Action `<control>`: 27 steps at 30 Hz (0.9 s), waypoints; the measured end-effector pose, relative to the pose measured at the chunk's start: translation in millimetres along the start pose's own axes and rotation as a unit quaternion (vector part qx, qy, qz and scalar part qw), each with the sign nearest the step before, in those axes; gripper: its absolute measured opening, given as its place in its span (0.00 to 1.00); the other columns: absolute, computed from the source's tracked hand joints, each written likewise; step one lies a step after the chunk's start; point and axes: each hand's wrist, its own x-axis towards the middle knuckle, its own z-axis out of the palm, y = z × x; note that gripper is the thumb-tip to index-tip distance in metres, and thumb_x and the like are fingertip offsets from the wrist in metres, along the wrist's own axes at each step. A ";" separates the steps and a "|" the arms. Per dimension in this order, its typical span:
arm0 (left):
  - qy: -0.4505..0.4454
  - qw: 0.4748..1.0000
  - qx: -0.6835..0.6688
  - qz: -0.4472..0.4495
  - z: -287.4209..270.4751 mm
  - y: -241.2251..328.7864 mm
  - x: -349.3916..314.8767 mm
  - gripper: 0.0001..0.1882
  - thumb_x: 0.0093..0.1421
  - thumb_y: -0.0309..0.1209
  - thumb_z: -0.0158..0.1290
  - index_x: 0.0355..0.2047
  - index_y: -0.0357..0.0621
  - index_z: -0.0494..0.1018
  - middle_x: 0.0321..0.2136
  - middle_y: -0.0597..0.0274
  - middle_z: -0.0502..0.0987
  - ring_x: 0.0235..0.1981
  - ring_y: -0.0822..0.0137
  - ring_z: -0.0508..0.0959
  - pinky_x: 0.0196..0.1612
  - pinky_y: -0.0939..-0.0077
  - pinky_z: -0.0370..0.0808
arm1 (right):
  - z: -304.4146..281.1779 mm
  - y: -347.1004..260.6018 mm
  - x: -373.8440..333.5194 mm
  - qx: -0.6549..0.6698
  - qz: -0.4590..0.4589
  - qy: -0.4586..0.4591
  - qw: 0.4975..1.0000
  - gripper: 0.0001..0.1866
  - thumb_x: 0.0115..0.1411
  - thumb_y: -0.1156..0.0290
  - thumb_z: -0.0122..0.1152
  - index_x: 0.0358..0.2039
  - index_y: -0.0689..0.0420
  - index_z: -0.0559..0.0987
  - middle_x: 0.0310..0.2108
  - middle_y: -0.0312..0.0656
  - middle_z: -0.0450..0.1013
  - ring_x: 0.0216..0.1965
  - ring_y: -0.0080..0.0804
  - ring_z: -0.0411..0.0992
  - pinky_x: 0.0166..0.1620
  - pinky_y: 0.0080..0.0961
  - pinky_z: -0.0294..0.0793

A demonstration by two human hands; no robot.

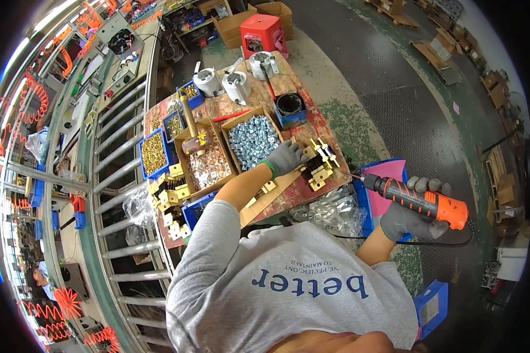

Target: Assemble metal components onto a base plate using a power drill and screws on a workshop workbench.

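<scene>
Workbench [315, 126], paint-worn, beside roller conveyor [136, 276]; right hand [411, 221] grips power screwdriver [415, 200]; left hand [285, 159] curled, hold unclear.

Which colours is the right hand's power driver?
The power driver is orange and black; head view shows it.

I see my left grip [284, 159], a grey-gloved hand, beside a brass assembly [319, 172] by the table's [321, 130] near right corner; whether they touch, I can't tell. My right grip [407, 220] wraps an orange-and-black driver [413, 199] beyond that corner. A box [240, 117] of bluish metal pieces sits mid-table, three silver cylinders [236, 88] toward the far edge.
</scene>
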 end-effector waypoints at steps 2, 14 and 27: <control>0.002 0.999 -0.053 -0.009 -2.2 -3.4 -3.0 0.15 0.55 0.34 0.51 0.42 0.46 0.69 0.44 0.58 0.74 0.50 0.55 0.72 0.56 0.62 0.66 | 0.1 1.4 0.5 0.018 0.000 -0.001 1.000 0.37 0.53 0.45 0.62 0.53 0.61 0.70 0.46 0.49 0.72 0.39 0.41 0.74 0.44 0.39 0.73; 0.436 0.377 -0.744 -0.338 -104.1 82.4 -100.0 0.19 0.51 0.39 0.60 0.38 0.42 0.70 0.32 0.61 0.75 0.36 0.61 0.79 0.39 0.69 0.78 | 32.2 37.6 0.3 0.057 0.036 -0.025 0.997 0.38 0.55 0.43 0.58 0.55 0.61 0.69 0.47 0.50 0.72 0.38 0.39 0.73 0.42 0.38 0.72; 0.400 0.151 -0.805 -0.412 -101.8 135.7 -209.9 0.23 0.59 0.24 0.52 0.54 0.42 0.61 0.39 0.58 0.74 0.34 0.67 0.79 0.36 0.73 0.78 | 150.1 168.1 -72.8 0.258 0.325 -0.101 0.904 0.36 0.55 0.45 0.59 0.54 0.60 0.69 0.44 0.47 0.73 0.38 0.40 0.75 0.40 0.40 0.76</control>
